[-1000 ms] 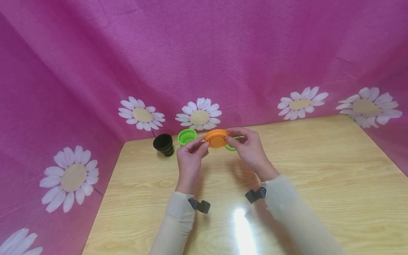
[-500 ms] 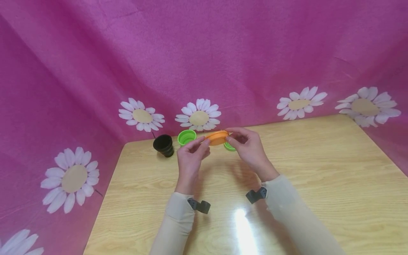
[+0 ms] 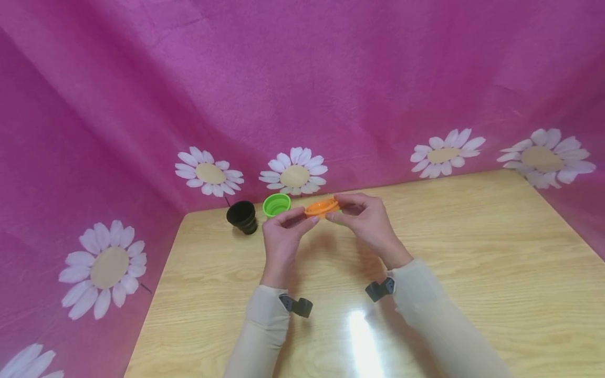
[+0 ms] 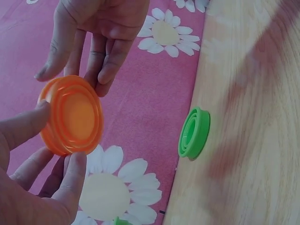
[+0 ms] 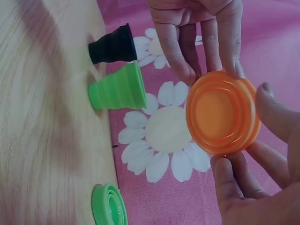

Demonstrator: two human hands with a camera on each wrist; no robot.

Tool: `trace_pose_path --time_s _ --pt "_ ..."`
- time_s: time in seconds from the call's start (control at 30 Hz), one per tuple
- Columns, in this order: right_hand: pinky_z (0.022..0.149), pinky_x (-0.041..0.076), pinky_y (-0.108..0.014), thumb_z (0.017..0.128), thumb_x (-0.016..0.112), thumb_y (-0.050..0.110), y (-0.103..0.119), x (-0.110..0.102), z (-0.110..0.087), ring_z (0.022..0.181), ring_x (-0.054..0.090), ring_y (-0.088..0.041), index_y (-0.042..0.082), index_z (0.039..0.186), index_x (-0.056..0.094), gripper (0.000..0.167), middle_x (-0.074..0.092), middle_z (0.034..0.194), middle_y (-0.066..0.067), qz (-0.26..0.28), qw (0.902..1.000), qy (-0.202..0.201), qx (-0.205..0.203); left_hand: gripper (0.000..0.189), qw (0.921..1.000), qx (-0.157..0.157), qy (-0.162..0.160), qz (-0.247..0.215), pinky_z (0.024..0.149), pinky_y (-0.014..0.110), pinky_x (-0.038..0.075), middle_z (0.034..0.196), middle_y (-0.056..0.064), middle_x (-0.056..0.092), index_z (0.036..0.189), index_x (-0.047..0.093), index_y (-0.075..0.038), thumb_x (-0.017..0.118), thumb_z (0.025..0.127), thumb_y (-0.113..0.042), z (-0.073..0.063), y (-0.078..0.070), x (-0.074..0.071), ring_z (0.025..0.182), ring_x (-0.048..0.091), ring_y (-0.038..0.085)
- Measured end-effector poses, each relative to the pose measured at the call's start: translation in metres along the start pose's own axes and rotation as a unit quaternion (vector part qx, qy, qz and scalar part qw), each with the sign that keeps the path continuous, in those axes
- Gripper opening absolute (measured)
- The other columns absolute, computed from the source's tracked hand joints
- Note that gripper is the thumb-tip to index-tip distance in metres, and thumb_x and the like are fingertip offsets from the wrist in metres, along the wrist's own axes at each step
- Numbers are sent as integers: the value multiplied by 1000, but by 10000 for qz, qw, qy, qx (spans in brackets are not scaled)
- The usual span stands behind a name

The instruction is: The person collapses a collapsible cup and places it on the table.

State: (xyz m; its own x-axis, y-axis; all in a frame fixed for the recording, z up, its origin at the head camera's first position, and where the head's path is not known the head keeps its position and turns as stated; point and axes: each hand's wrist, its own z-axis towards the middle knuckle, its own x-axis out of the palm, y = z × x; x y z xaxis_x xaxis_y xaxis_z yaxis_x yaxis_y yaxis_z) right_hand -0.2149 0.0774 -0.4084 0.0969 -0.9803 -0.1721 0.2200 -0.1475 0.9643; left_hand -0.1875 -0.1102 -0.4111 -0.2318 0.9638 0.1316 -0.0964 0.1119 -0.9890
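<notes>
Between both hands, raised over the table, is an orange collapsible cup [image 3: 322, 207], folded flat into a ringed disc. My left hand [image 3: 282, 239] pinches its left edge with thumb and fingers. At the opposite edge, my right hand [image 3: 371, 223] grips it the same way. The left wrist view shows the folded cup [image 4: 75, 115] with its concentric rings and flat round middle. Below it on the table lies a green folded cup [image 4: 195, 133], mostly hidden behind the right hand in the head view.
Toward the back left of the wooden table [image 3: 454, 252] stand a black extended cup [image 3: 242, 217] and a green extended cup [image 3: 276, 205], side by side. A pink cloth [image 3: 359, 94] with white flowers hangs behind the table.
The orange cup has tipped from facing me, through nearly edge-on, to lying flatter with its upper side showing. Both thumbs have shifted lower on it. The hands stay in about the same place.
</notes>
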Motion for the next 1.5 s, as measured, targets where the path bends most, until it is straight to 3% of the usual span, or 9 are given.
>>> trace_pose_path --time_s 0.2,0.4,0.57,0.83,1.2,1.5 --pt "92 57 -32 76 91 23 -4 4 3 106 66 -23 6 126 67 59 68 116 -5 -316 9990 -16 329 36 9994 -142 -46 298 82 31 60 102 10 74 110 77 -3 87 76 -1 0 3 0 95 71 25" --pt "90 58 -32 77 89 16 -9 7 9 106 64 -26 1 139 56 71 66 118 -10 -480 9962 138 708 39 9995 -173 -117 218 81 32 61 104 12 73 111 76 -1 87 75 1 5 8 2 98 70 27" --pt "90 58 -36 77 87 8 -17 11 15 103 64 -29 -1 135 60 65 67 118 -15 -732 9951 334 578 43 9992 -243 -286 133 80 31 61 106 17 71 114 73 4 85 73 8 11 18 2 97 69 29" --pt "84 57 -37 76 87 4 -31 22 24 96 62 -29 -1 134 61 64 63 118 -16 -1178 9907 445 515 46 9974 -455 -423 379 82 30 60 107 19 70 117 71 6 82 73 14 21 34 2 99 66 28" --pt "66 58 -30 72 85 -2 -60 36 42 82 66 -23 -6 129 62 61 68 109 -18 -1533 9862 419 463 42 9901 -404 -534 1237 81 29 59 101 17 72 115 72 6 81 74 11 36 60 5 94 69 25" --pt "79 60 -39 69 87 -7 -76 50 52 79 68 -26 -11 121 65 57 70 109 -24 -1629 9855 285 382 36 9751 -337 -693 2080 80 35 58 92 13 72 109 76 0 82 74 5 45 76 8 87 69 20"
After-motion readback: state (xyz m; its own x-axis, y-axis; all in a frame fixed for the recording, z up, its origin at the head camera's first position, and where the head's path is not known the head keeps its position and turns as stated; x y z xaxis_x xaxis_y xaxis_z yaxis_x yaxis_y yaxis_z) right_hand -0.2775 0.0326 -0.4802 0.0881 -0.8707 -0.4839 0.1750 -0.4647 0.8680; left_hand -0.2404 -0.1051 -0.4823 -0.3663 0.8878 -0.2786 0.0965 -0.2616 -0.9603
